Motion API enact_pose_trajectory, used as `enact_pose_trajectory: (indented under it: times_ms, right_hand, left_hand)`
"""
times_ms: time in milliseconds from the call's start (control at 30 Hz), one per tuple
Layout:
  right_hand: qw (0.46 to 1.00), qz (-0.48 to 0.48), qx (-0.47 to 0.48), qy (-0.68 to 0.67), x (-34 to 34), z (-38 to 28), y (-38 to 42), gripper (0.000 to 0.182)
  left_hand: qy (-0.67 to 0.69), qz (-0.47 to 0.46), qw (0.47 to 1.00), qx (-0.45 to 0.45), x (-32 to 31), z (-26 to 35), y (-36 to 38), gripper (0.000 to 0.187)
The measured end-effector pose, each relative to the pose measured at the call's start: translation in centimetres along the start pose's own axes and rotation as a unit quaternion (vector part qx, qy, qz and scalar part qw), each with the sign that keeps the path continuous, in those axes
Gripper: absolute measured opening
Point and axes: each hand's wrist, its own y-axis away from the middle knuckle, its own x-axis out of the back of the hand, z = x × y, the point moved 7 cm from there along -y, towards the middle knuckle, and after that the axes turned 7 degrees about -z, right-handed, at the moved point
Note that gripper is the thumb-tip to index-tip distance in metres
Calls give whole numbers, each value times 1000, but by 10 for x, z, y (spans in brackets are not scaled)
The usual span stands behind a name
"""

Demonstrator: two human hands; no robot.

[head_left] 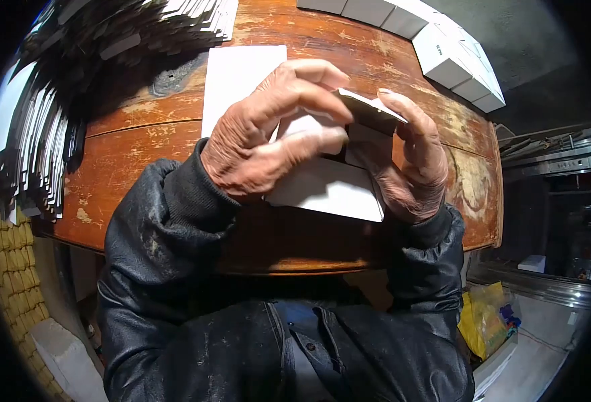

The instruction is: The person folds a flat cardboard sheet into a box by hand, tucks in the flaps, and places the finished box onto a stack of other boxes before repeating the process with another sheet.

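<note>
A partly folded white cardboard box (329, 191) is between my hands near the table's front edge, with one wide panel towards me and darker raised panels behind it. My left hand (268, 130) curls around its left side, thumb below and fingers above a white flap; the fingertips are blurred. On the other side my right hand (416, 154) grips the box, with fingers at the edge of a raised panel and the thumb side partly in shadow. Behind my left hand lies a flat white card sheet (242, 74).
Stacks of flat cardboard blanks (40, 134) stand along the left, with more at the upper left. Finished-looking white boxes (446, 57) line the far right edge of the worn wooden table (141, 144). A yellow bag (486, 315) is below at right.
</note>
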Motion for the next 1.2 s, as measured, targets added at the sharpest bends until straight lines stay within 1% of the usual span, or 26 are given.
enact_pose_trajectory:
  times_ms: [67,100,200,233,267,333,367,433,467,533,633,667,700,767,800,867,900,933,967,1000,1067,1100,1200]
  right_hand:
    - [1000,0,3,12,0,3,0,58]
    - [1000,1,10,19,0,3,-1,58]
    - [999,6,46,18,3,-3,-4,57]
    - [999,8,39,-3,3,-2,-4,58]
    - [999,4,50,2,3,-2,-5,56]
    - [997,-5,74,10,3,-2,-5,52]
    - [996,-11,78,31,2,-5,-6,50]
    - [997,-17,72,0,1,-4,-5,43]
    - [997,-19,69,-15,0,-3,-5,40]
    - [992,-24,48,-112,0,-5,-6,38]
    - [980,-56,-7,-190,-4,4,-3,39]
    - [983,-66,-19,-171,-5,2,-4,36]
    - [985,-77,-31,-153,-6,0,-5,34]
    - [992,-124,6,-28,-8,-2,-8,33]
    - [992,-117,-1,-41,-7,-3,-9,34]
    - [993,-101,-13,-67,-8,-5,-9,39]
    - [994,-91,4,-65,-9,-7,-9,39]
    - [995,-95,16,-38,-9,-7,-9,39]
    - [995,-100,27,-12,-8,-8,-9,39]
    - [994,-104,39,14,-8,-9,-8,39]
    - [994,-99,34,6,-8,-6,-8,38]
    - [995,-97,31,10,-8,-7,-8,37]
    - [996,-90,3,5,-8,-9,-7,35]
  left_hand:
    - [88,34,996,-3,4,-8,3,41]
    - [53,40,998,0,4,-9,3,45]
    - [-77,83,992,55,6,-7,4,44]
    - [-57,101,992,50,8,-10,6,43]
    - [-89,119,988,30,12,-11,6,41]
    - [-97,143,984,32,12,-9,6,44]
    - [-106,133,983,64,13,-10,6,42]
    - [-122,112,978,125,14,-13,7,40]
    - [-92,99,981,139,13,-16,8,38]
    - [-29,73,983,166,9,-21,9,36]
    - [-41,74,986,143,9,-21,9,35]
    - [-43,74,987,136,9,-22,9,35]
    - [-10,67,985,156,7,-19,9,35]
    - [38,68,978,191,7,-25,10,35]
    - [62,68,974,208,7,-28,11,35]
    - [67,74,976,195,6,-29,13,34]
    - [71,68,977,191,6,-29,13,34]
    - [76,62,977,188,5,-27,13,34]
    - [86,53,973,208,6,-27,13,34]
    - [25,37,985,166,9,-23,11,34]
    - [-97,5,992,78,15,-14,8,35]
    - [-36,6,994,103,16,-19,6,27]
    - [-13,34,972,230,9,-20,10,26]
